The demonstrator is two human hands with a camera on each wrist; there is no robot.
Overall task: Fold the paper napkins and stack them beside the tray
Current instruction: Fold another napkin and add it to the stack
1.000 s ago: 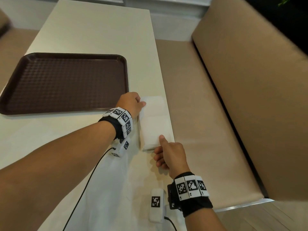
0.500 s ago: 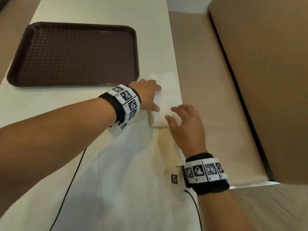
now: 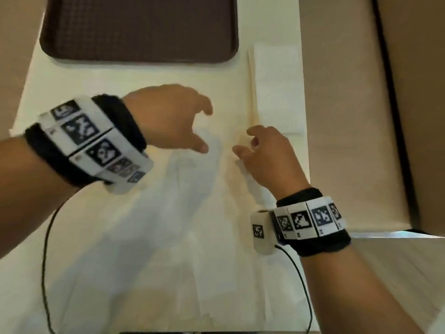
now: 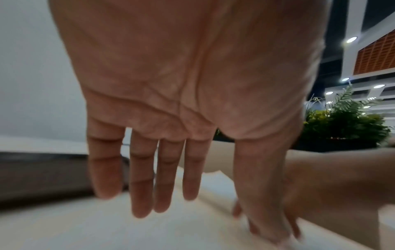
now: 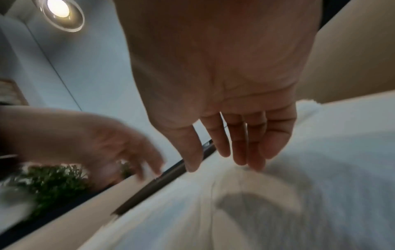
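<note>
A stack of folded white napkins [image 3: 277, 88] lies just right of the dark brown tray [image 3: 139, 27], along the table's right edge. Nearer me, an unfolded white napkin [image 3: 183, 213] is spread flat on the table. My left hand [image 3: 192, 126] hovers over its far edge with straight, spread fingers [image 4: 145, 177] and holds nothing. My right hand [image 3: 245, 142] is just short of the stack's near end, its fingers [image 5: 233, 148] relaxed above the flat napkin [image 5: 278, 203]. Whether they touch the paper I cannot tell. Neither hand is on the stack.
A beige padded bench [image 3: 349, 141] runs along the table's right side, with its backrest [image 3: 421, 92] further right. The tray's rim [image 4: 42, 174] is left of my left hand. A black cable [image 3: 45, 249] trails from the left wrist across the table.
Both hands have left the folded stack and drawn back toward me over the flat napkin. The left hand's fingers have straightened. The head view has tilted down and closer.
</note>
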